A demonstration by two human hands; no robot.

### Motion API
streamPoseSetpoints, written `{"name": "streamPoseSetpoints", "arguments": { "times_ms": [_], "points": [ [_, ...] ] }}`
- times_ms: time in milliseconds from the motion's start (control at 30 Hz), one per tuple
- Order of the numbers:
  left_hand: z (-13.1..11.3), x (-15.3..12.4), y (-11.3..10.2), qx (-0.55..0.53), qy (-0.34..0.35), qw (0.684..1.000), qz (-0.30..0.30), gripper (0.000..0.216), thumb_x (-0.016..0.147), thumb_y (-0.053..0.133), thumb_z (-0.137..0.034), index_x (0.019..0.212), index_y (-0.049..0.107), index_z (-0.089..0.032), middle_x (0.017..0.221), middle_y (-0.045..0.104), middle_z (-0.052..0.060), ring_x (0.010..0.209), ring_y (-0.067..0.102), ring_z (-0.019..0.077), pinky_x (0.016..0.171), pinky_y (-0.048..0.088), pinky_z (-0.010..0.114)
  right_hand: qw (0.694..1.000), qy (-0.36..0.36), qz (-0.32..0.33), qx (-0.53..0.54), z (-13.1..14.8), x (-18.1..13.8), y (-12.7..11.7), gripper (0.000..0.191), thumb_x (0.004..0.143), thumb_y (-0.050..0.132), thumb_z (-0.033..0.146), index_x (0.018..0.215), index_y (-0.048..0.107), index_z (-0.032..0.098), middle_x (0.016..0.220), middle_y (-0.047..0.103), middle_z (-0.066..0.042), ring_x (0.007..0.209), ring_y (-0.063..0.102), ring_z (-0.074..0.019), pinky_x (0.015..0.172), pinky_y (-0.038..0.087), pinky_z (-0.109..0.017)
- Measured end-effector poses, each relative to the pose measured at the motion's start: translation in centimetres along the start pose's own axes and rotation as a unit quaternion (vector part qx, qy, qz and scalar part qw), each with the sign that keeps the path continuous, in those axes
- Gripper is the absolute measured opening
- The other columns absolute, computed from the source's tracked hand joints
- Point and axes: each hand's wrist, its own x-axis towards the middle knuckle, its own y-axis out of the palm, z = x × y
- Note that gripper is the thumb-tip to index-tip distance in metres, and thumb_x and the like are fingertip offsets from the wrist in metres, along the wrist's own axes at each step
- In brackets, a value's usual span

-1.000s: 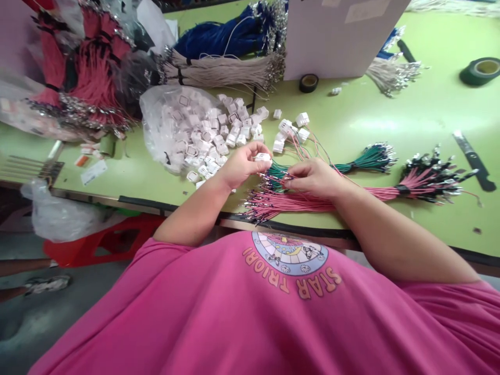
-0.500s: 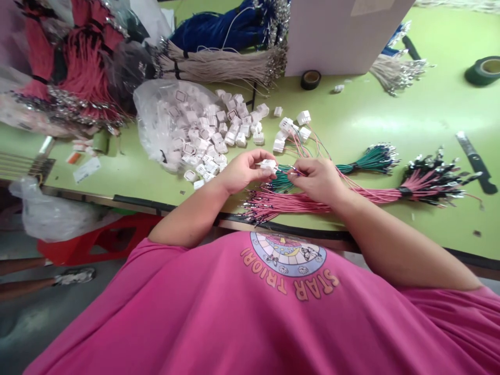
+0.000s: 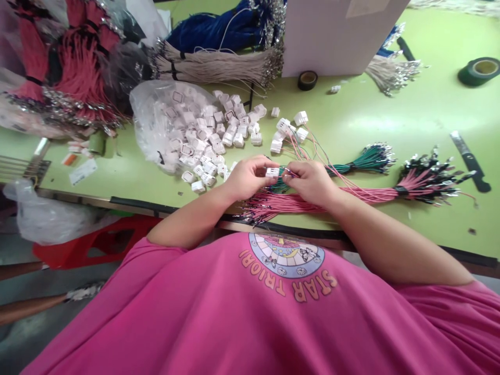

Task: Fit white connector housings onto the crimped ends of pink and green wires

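My left hand [image 3: 248,179] pinches a small white connector housing [image 3: 272,172] near the table's front edge. My right hand [image 3: 310,182] is closed on a thin wire and its fingertips meet the housing. Under both hands lies a bundle of pink wires [image 3: 351,196] with metal terminals. A bundle of green wires [image 3: 361,159] lies just behind it. A pile of white housings [image 3: 219,136] spills from a clear plastic bag [image 3: 156,122] left of my hands. A few housings with wires fitted [image 3: 291,127] lie behind my hands.
Red wire bundles [image 3: 74,78], blue wires [image 3: 222,31] and beige wires [image 3: 219,67] lie at the back left of the green table [image 3: 390,114]. A white box [image 3: 336,31], a black tape roll [image 3: 307,79], a green tape roll [image 3: 479,70] and a dark tool [image 3: 469,159] stand farther off.
My hands came together: the left brought the housing down toward the right, and the right lifted a wire end from the bundle up to the housing.
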Motion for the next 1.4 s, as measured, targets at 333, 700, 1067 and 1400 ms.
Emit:
{"name": "streamPoseSetpoints", "arguments": {
  "times_ms": [333,700,1067,1400],
  "points": [
    [-1.1,0.3,-1.7,0.080,0.000,0.996,0.043,0.032,0.068,0.081,-0.027,0.097,0.074,-0.017,0.094,0.064,0.004,0.076,0.056,0.0114,0.072,0.046,0.028,1.000,0.006,-0.003,-0.030,-1.3,1.5,-0.6,0.021,0.085,0.059,0.030,0.070,0.065,0.017,0.066,0.059,-0.001,0.065,0.048,-0.0137,0.062,0.032,-0.028],
    [-2.3,-0.2,-3.0,0.141,-0.040,0.981,0.129,0.033,0.067,0.079,-0.030,0.096,0.072,-0.017,0.090,0.064,0.003,0.065,0.049,0.0088,0.063,0.040,0.026,0.992,0.009,-0.016,-0.124,-1.4,2.0,0.1,0.017,0.078,0.058,0.018,0.078,0.076,0.018,0.085,0.073,-0.006,0.080,0.062,-0.0200,0.070,0.040,-0.030],
    [-2.1,-0.2,-1.4,-0.090,-0.114,0.985,0.088,0.040,0.068,0.083,-0.030,0.098,0.063,-0.014,0.081,0.067,0.002,0.070,0.062,0.0112,0.070,0.052,0.028,0.994,0.001,-0.106,-0.034,-0.6,0.2,-0.6,0.024,0.083,0.056,0.031,0.086,0.075,0.017,0.067,0.064,-0.004,0.061,0.048,-0.0145,0.061,0.036,-0.029],
    [-1.8,0.0,-0.3,-0.153,-0.093,0.982,0.061,0.040,0.069,0.086,-0.032,0.100,0.066,-0.015,0.093,0.072,0.004,0.078,0.064,0.0105,0.076,0.051,0.027,0.999,-0.035,-0.040,-0.009,-0.4,0.1,-1.3,0.020,0.084,0.057,0.028,0.078,0.072,0.017,0.072,0.062,-0.003,0.067,0.050,-0.0139,0.064,0.036,-0.028]
  ]
}}
